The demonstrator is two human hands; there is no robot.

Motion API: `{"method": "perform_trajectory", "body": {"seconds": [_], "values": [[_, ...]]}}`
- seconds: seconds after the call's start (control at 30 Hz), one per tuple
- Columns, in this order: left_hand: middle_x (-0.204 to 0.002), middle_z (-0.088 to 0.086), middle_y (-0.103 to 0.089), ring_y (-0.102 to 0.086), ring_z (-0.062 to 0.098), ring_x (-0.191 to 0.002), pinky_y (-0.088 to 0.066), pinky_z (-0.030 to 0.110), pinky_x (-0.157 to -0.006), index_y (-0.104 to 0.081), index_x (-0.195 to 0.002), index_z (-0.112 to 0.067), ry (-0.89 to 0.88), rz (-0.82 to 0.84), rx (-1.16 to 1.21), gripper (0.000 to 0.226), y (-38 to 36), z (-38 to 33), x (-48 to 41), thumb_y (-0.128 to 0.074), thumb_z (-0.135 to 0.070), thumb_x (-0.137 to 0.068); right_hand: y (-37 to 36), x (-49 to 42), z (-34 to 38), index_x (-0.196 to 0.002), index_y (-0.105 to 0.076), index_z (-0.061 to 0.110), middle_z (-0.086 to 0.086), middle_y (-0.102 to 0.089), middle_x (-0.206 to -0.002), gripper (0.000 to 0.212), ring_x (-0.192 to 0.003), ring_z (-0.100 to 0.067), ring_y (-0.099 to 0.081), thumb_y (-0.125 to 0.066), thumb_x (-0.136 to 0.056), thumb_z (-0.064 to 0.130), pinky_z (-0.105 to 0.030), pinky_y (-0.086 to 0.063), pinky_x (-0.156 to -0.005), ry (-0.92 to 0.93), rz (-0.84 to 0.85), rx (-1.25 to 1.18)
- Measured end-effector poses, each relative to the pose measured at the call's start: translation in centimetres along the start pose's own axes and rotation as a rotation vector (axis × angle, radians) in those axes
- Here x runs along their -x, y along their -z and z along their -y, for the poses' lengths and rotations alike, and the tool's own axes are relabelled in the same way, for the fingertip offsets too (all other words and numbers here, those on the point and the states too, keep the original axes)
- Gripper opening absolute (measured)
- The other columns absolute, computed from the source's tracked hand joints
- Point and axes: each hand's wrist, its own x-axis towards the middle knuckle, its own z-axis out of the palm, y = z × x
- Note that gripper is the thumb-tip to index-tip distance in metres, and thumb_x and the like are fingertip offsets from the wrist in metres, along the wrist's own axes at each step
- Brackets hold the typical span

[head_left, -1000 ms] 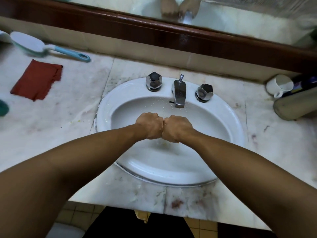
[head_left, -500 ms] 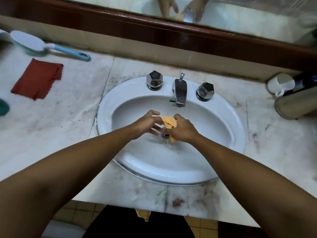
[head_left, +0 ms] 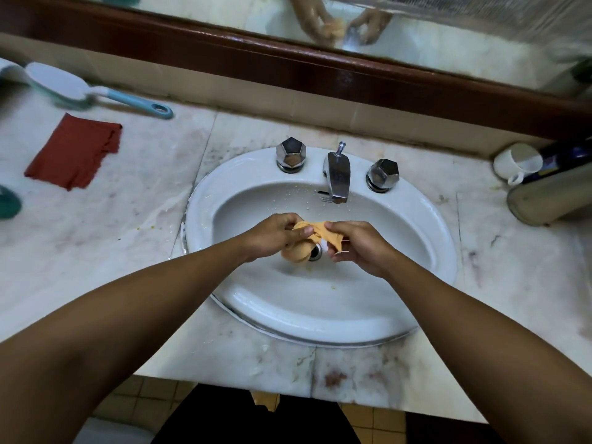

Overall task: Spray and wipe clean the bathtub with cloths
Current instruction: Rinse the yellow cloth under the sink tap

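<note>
A small wet orange cloth (head_left: pixel 299 249) hangs bunched over the drain of a white oval sink (head_left: pixel 426 225). My left hand (head_left: pixel 274 235) pinches its left part and my right hand (head_left: pixel 358 245) pinches its right end, so the cloth stretches between them. A red cloth (head_left: pixel 73 152) lies flat on the marble counter at the far left. The bathtub is out of view.
A chrome tap (head_left: pixel 336 176) with two faceted knobs stands behind the basin. A blue-handled scrub brush (head_left: pixel 80 89) lies at the back left. A white mug (head_left: pixel 517 163) and a lying canister (head_left: pixel 551 195) sit at the right. A mirror runs along the wall.
My fists were pressed together around the hidden cloth. They have opened and drawn apart, and the orange cloth now shows spread between both hands.
</note>
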Motion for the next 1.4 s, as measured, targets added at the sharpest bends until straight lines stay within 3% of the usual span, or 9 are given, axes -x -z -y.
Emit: {"method": "perform_trajectory", "body": {"seconds": [0.17,0.3,0.43,0.57,0.77,0.87,1.03,1.2,1.4], "values": [[-0.118,0.001,-0.066,-0.067,0.017,-0.108,-0.054,0.034,-0.093,-0.051,-0.133,-0.027,-0.014,0.060,0.018,0.061,-0.7,-0.3,0.5,-0.085,-0.024,-0.082,-0.7,-0.2,1.0,-0.082,-0.061,0.019,-0.002,-0.061,-0.078,0.021,-0.066,-0.017,-0.052,-0.069,-0.092,0.037,-0.028,-0.044,-0.055,-0.126,-0.035,-0.273],[-0.095,-0.001,-0.071,-0.064,0.013,-0.087,-0.047,0.033,-0.081,-0.069,-0.107,-0.016,-0.030,-0.041,-0.007,0.029,-1.0,-0.1,0.2,-0.077,-0.037,-0.088,-0.9,-0.3,0.6,-0.087,-0.065,0.024,0.002,-0.069,-0.096,0.026,-0.088,-0.020,-0.061,-0.064,-0.093,0.050,-0.037,-0.041,-0.081,-0.052,0.006,-0.220],[-0.106,0.012,-0.075,-0.068,0.022,-0.090,-0.052,0.037,-0.081,-0.074,-0.110,-0.010,0.019,-0.023,0.108,0.041,-1.1,-0.1,0.7,-0.062,-0.047,-0.097,-1.2,-0.4,-0.7,-0.108,-0.074,0.011,-0.010,-0.074,-0.110,0.031,-0.096,-0.024,-0.068,-0.067,-0.094,0.037,-0.039,-0.050,-0.087,0.037,-0.009,-0.218],[-0.095,0.014,-0.066,-0.061,0.026,-0.088,-0.048,0.037,-0.076,-0.065,-0.099,-0.010,0.080,0.004,0.376,0.034,-0.9,-0.4,0.8,-0.041,-0.034,-0.102,-1.6,-0.3,-1.7,-0.109,-0.075,0.007,-0.014,-0.074,-0.113,0.029,-0.099,-0.027,-0.072,-0.082,-0.083,0.020,-0.039,-0.056,-0.081,0.157,-0.095,-0.087],[-0.090,0.008,-0.070,-0.070,0.022,-0.082,-0.054,0.031,-0.067,-0.063,-0.101,-0.012,0.065,-0.055,0.342,0.009,-1.3,-0.7,0.6,-0.061,-0.020,-0.099,-2.6,-0.4,-1.9,-0.113,-0.070,0.016,-0.006,-0.075,-0.109,0.039,-0.101,-0.027,-0.074,-0.088,-0.078,0.021,-0.043,-0.059,-0.091,0.247,-0.156,-0.029],[-0.095,0.009,-0.072,-0.071,0.023,-0.087,-0.056,0.032,-0.069,-0.065,-0.108,-0.009,0.058,-0.062,0.394,0.020,-1.3,-0.7,0.5,-0.067,-0.026,-0.097,-2.8,0.0,-1.9,-0.117,-0.069,0.012,-0.009,-0.079,-0.099,0.045,-0.097,-0.024,-0.076,-0.088,-0.078,0.023,-0.037,-0.057,-0.094,0.265,-0.098,0.006],[-0.100,0.007,-0.074,-0.070,0.021,-0.091,-0.055,0.032,-0.073,-0.069,-0.112,-0.009,0.041,-0.034,0.453,0.051,-1.2,-0.8,0.8,-0.068,-0.052,-0.084,-2.8,-0.3,-1.7,-0.106,-0.077,0.004,-0.011,-0.077,-0.109,0.018,-0.099,-0.027,-0.074,-0.076,-0.089,0.010,-0.038,-0.059,-0.084,0.295,-0.115,-0.134],[-0.109,0.009,-0.075,-0.073,0.027,-0.097,-0.058,0.039,-0.086,-0.063,-0.114,-0.010,0.064,-0.048,0.423,0.039,-0.9,-0.6,0.5,-0.082,-0.008,-0.080,-2.6,-0.6,-1.6,-0.106,-0.068,-0.003,-0.023,-0.073,-0.110,0.018,-0.100,-0.034,-0.071,-0.062,-0.100,0.013,-0.046,-0.059,-0.088,0.177,-0.103,-0.355],[-0.087,0.008,-0.072,-0.067,0.020,-0.078,-0.050,0.030,-0.068,-0.066,-0.096,-0.012,0.046,-0.095,0.542,0.016,0.4,-0.5,0.5,-0.067,0.001,-0.087,-2.3,-0.8,-1.7,-0.120,-0.058,0.005,-0.022,-0.067,-0.119,0.023,-0.104,-0.038,-0.069,-0.046,-0.107,0.020,-0.055,-0.053,-0.094,0.124,-0.081,-0.581]]}}
